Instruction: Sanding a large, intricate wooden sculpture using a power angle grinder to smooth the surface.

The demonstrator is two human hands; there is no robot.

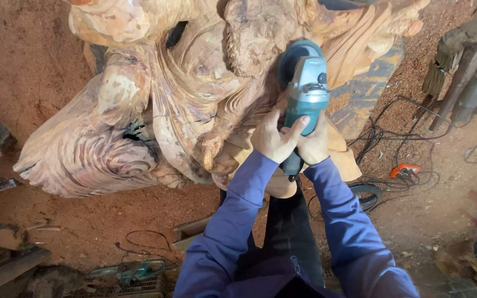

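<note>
A large carved wooden sculpture (pixel 155 105) with flowing grooves fills the upper middle of the head view. A teal and grey angle grinder (pixel 306 88) rests with its head against the carving's right part. My left hand (pixel 274 138) wraps the grinder's body from the left, thumb across it. On the other side of the same body, my right hand (pixel 316 144) grips it, just behind the left hand. Both arms wear blue sleeves. The grinder's disc is hidden against the wood.
Reddish sawdust covers the ground (pixel 23 60). Black cables (pixel 393 138) and an orange plug (pixel 404 170) lie at the right. Wooden posts (pixel 459 66) lean at the upper right. Another teal power tool (pixel 136 270) lies at the lower left beside wood scraps (pixel 6 259).
</note>
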